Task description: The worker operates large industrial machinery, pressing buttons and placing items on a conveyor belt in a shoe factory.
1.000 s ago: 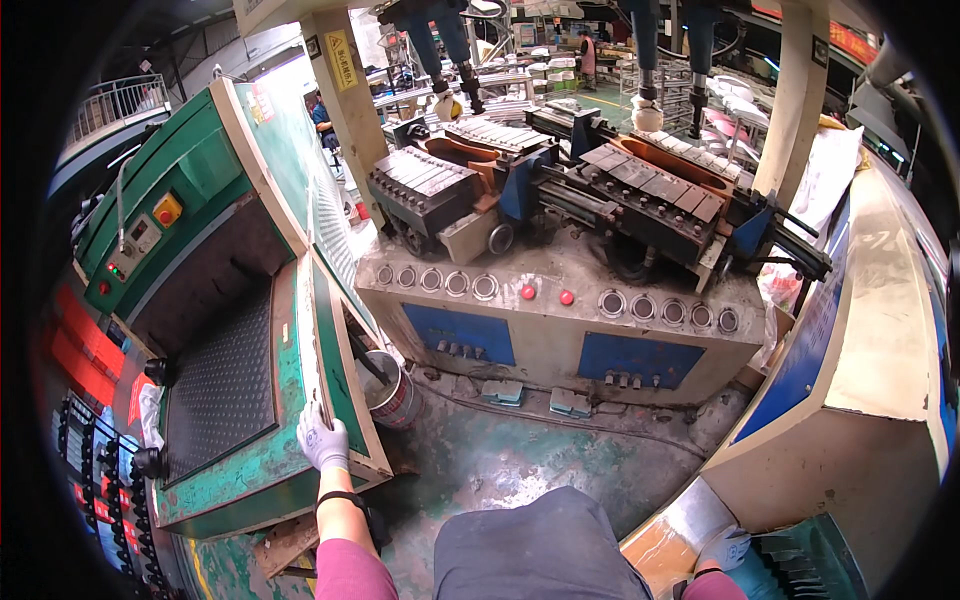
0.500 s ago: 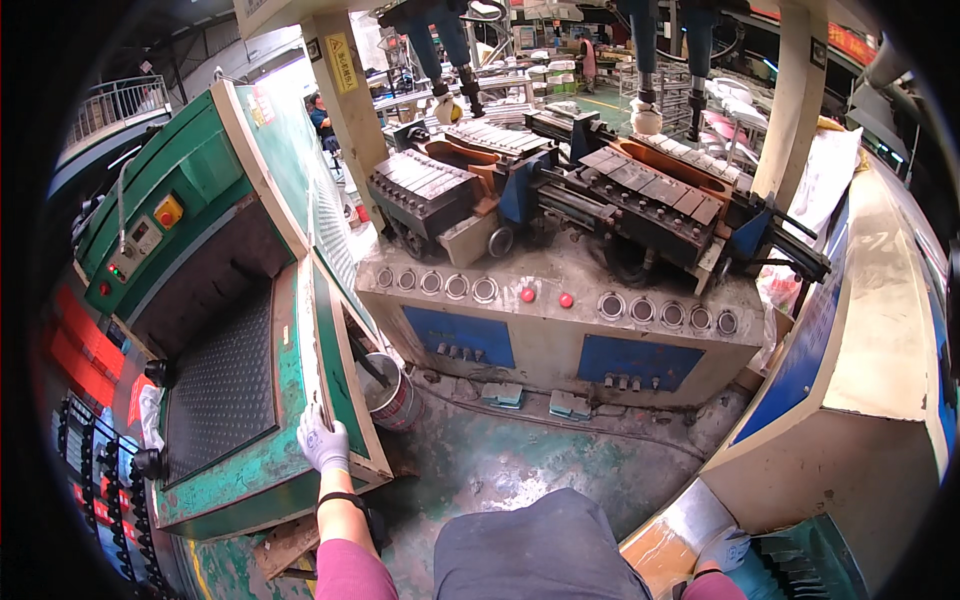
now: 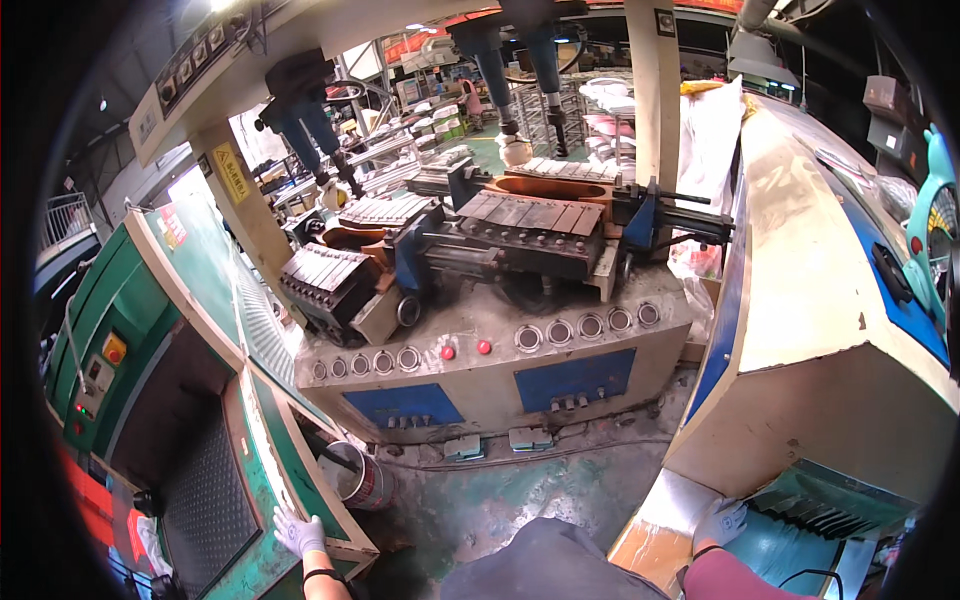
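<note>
Green machine housing fills the left side of the view, its sloped edge running down to the lower rim. On that edge, low down, the left hand in a white glove lies flat with fingers spread, gripping nothing. An orange button sits on the housing's control box, and a dark mesh panel lies beside the hand. Just right of the housing a small metal can stands on the stained floor. Behind it rises a grey console with two blue panels, two red knobs and a row of round sockets, carrying dark ribbed moulds. At far right, the right hand, also gloved, rests open on the lower corner of a beige machine casing.
</note>
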Tool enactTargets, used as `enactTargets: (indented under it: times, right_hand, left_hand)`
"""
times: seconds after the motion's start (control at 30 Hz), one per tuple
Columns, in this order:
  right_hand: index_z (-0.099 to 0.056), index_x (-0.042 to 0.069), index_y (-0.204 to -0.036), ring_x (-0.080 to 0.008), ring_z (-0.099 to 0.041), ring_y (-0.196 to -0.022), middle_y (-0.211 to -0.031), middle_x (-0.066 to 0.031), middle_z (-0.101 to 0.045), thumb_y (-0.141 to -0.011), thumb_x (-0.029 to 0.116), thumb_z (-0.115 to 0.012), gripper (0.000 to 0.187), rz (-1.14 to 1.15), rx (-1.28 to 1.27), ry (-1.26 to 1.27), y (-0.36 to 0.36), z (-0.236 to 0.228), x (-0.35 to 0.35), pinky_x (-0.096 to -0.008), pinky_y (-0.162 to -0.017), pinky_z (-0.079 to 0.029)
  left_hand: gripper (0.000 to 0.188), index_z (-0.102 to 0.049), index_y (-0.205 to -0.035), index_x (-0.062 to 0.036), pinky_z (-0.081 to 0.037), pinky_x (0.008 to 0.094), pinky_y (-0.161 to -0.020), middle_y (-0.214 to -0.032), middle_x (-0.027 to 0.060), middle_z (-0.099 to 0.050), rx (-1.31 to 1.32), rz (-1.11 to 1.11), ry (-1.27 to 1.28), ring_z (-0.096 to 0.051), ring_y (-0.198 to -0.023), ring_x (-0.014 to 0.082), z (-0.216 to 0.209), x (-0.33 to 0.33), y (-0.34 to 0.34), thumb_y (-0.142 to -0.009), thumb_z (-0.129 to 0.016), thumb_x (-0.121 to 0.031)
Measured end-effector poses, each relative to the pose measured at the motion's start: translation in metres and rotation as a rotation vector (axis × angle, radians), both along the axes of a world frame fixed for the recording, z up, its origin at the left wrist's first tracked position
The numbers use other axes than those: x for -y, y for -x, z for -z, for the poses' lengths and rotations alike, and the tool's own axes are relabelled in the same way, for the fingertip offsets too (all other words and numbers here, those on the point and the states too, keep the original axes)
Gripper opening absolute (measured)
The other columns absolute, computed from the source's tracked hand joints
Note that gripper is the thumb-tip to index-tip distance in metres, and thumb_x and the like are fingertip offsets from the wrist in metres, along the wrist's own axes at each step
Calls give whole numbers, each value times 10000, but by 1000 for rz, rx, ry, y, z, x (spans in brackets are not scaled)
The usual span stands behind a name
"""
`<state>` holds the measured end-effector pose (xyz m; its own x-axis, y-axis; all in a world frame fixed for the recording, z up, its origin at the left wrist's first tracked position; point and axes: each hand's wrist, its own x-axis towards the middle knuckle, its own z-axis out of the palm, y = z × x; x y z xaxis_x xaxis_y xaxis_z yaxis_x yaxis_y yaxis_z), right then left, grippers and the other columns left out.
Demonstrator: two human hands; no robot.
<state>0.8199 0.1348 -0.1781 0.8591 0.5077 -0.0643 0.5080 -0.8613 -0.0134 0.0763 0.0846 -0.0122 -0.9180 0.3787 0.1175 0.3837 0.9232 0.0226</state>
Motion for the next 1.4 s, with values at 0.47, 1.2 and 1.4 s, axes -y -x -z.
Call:
enactTargets:
  times: [0.47, 1.2, 1.4]
  right_hand:
    - [-515, 60, -1359, -342, -350, -1396, -1472, -148, -456, -992, 417, -386, 529, -89, 48, -143, -14, 29, 7, -571, -1128, -238]
    - [-589, 90, -1251, -283, -493, -1213, -1312, -109, -560, -983, 388, -393, 445, -124, 86, -162, 13, -11, 8, -517, -1016, -351]
    - [-629, 26, -1170, -338, -471, -1232, -1268, -194, -568, -899, 444, -520, 510, -30, 192, -380, -9, 17, -15, -542, -1016, -341]
  left_hand:
    - [902, -538, -1303, -2, -470, 490, -990, -1291, 231, -555, -94, 317, -93, -551, -1165, 402, -34, 14, -20, -596, -889, -438]
    - [1106, -291, -1509, -70, -342, 630, -1054, -1502, 175, -391, -208, 95, 174, -407, -1357, 365, 12, 9, 27, -687, -743, -657]
    - [967, -463, -1413, -20, -438, 482, -1022, -1446, 241, -448, 27, 336, 375, -514, -1252, 374, -20, 6, 21, -704, -750, -613]
